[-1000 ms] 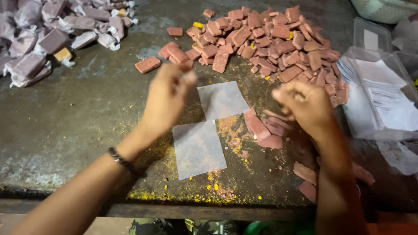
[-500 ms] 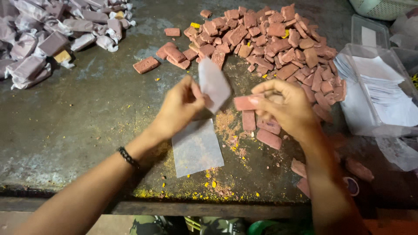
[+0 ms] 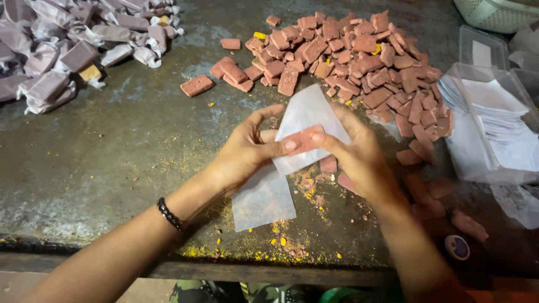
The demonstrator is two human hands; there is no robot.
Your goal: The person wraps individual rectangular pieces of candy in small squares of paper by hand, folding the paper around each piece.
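Above the stained dark metal table (image 3: pixel 112 157), the left hand (image 3: pixel 247 151) and right hand (image 3: pixel 359 157) both pinch one reddish-brown rectangular candy block (image 3: pixel 303 139) against a translucent white wrapper sheet (image 3: pixel 306 115); centring it should give even folds

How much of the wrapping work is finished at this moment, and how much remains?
Done: a heap of wrapped pieces lies far left. In hand: left hand and right hand hold one reddish block against a wrapper sheet. Left: a large unwrapped pile.
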